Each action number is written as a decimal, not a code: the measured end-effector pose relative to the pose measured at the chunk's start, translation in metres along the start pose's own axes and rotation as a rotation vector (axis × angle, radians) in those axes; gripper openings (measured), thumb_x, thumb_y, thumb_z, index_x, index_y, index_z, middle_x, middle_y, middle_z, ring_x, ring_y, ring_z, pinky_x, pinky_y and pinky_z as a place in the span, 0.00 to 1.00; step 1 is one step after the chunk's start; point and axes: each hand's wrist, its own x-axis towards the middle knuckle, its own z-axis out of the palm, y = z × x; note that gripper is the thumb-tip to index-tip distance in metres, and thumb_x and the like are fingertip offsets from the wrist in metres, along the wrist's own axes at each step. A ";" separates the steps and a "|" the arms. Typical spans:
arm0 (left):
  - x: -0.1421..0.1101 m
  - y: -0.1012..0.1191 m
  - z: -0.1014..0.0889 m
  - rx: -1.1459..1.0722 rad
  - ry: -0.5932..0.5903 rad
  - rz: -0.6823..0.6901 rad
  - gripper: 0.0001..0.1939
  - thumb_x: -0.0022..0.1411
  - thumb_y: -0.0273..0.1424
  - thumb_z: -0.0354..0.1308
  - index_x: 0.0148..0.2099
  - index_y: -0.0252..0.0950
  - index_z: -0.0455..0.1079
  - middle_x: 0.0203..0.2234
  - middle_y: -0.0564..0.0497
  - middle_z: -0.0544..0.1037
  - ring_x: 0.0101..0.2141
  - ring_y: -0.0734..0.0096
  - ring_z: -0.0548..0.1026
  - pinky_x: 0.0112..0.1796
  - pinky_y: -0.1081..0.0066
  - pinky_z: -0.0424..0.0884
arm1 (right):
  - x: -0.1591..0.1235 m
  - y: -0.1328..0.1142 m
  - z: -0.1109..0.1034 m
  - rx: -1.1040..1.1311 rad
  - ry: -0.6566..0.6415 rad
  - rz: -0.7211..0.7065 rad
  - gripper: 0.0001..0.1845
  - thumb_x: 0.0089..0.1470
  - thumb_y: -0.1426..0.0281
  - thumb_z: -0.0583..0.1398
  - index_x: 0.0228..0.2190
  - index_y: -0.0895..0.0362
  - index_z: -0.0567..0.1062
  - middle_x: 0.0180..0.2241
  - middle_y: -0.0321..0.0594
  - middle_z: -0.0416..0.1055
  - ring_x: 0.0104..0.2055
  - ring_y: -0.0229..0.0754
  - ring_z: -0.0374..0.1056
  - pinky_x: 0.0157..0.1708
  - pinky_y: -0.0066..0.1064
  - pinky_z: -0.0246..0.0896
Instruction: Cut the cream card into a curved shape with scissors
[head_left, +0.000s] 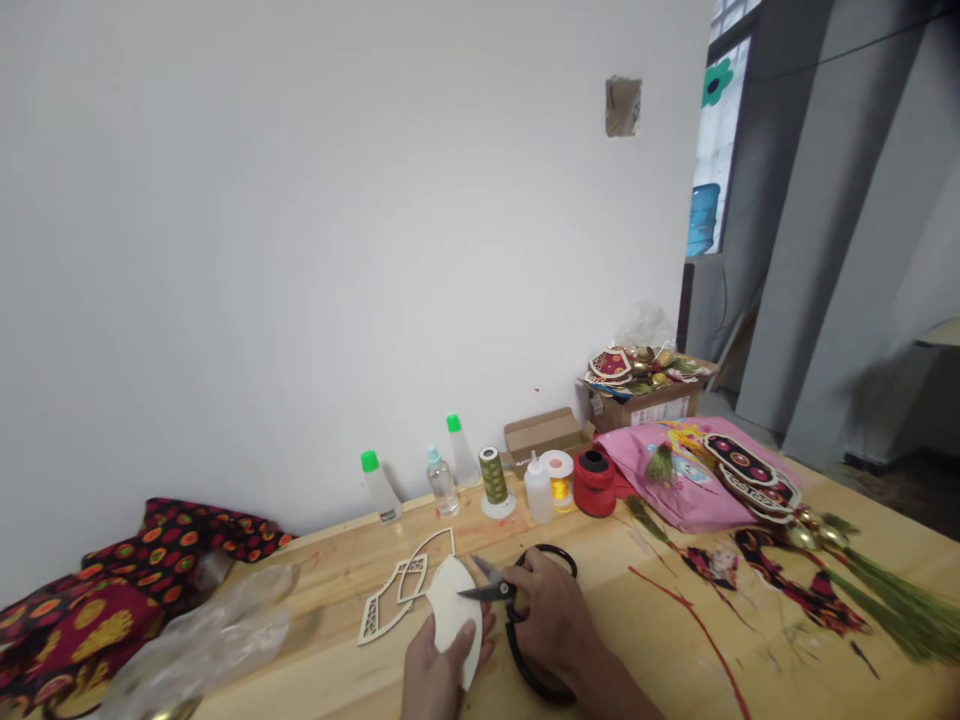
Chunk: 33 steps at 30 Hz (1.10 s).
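My left hand (441,668) grips a flat cream-coloured leaf-shaped piece (453,608), its thumb on the face and fingers behind the right edge. My right hand (551,612) is wrapped round a pair of scissors (491,583) with large black handles. Their blades are spread apart and point left, the lower one reaching over the piece's face. Whether the blades touch the piece I cannot tell. Just left of it lie cut-out cream frames (391,603) with lattice parts on the wooden table (322,655).
Along the wall stand green-capped bottles (381,487), a green thread spool (493,476), a white squeeze bottle (538,490) and a red spool (595,484). Patterned cloth (112,600) and clear plastic (202,640) lie left. A pink bag (675,470), tassels (892,600) and a filled carton (645,405) are right.
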 end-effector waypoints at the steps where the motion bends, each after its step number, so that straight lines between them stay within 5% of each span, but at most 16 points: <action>1: 0.000 0.001 0.001 -0.012 0.023 -0.002 0.16 0.43 0.18 0.59 0.38 0.31 0.65 0.27 0.46 0.78 0.32 0.62 0.76 0.33 0.68 0.71 | 0.000 0.000 0.000 0.005 -0.003 -0.017 0.13 0.38 0.75 0.54 0.30 0.53 0.72 0.29 0.37 0.63 0.32 0.39 0.59 0.29 0.27 0.46; 33: -0.002 -0.006 0.003 -0.061 0.048 0.091 0.24 0.42 0.23 0.61 0.45 0.33 0.63 0.28 0.47 0.78 0.34 0.61 0.75 0.37 0.63 0.70 | -0.001 -0.003 0.004 -0.001 0.004 0.013 0.12 0.36 0.75 0.55 0.28 0.53 0.72 0.28 0.37 0.63 0.31 0.40 0.60 0.27 0.27 0.45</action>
